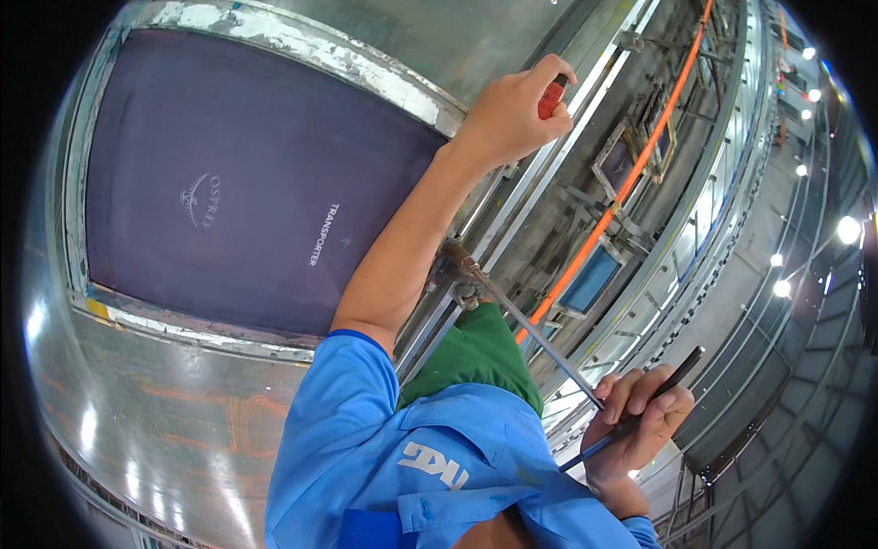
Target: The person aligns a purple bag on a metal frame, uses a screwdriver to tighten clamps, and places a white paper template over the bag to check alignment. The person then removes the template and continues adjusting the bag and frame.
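Note:
My left arm reaches over the corner of a screen printing frame [393, 78] with dark purple mesh [238, 137] that bears pale printing. In my left hand [517, 110], fingers closed, is a red and black object [551, 99]; most of it is hidden, so its kind is unclear. My right hand [636, 425] is wrapped round the dark crossbar of a T-handle socket wrench [540, 339]. The wrench's long shaft slants up and left to a brownish socket end [462, 259], which is at the metal clamp hardware [466, 295] beside the rail. Whether it sits on a bolt I cannot tell.
Under the frame stretches a long shiny table [183, 384]. Metal rails [549, 165] run along its edge, with an orange pipe or cable [631, 178] beyond. Small framed screens [590, 279] lie past the rails. Lamps [849, 229] hang at the far right.

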`<state>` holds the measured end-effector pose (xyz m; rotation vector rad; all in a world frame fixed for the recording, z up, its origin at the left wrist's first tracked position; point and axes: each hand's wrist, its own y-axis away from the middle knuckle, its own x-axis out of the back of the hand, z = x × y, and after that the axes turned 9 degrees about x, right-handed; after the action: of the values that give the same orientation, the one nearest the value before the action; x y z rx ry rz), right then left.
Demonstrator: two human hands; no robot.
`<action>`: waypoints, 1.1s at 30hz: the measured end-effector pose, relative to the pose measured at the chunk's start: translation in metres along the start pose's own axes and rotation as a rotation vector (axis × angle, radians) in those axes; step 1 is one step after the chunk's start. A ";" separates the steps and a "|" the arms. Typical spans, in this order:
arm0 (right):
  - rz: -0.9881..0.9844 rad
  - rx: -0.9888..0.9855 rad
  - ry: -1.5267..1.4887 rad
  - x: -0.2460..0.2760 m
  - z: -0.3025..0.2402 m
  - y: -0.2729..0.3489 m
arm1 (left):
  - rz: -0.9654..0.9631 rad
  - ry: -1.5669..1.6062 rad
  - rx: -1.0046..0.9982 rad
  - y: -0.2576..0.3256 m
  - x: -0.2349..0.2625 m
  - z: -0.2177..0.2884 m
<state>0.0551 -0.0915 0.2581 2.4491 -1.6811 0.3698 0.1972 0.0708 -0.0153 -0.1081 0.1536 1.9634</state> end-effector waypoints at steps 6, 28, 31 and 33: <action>-1.076 0.489 0.903 0.051 -0.046 -0.064 | -0.057 -0.076 0.127 -0.004 0.002 0.003; -1.892 0.926 1.334 -0.029 -0.044 -0.119 | -0.158 0.302 0.250 -0.012 0.014 0.002; -1.884 0.809 1.335 -0.035 -0.049 -0.111 | -0.132 0.236 0.153 -0.013 0.005 0.005; -1.844 0.733 1.342 -0.033 -0.048 -0.106 | -0.116 0.368 0.082 -0.021 -0.003 -0.004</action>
<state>0.1365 -0.0111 0.2962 1.8574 1.2877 1.6356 0.2177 0.0754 -0.0199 -0.4162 0.4580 1.8033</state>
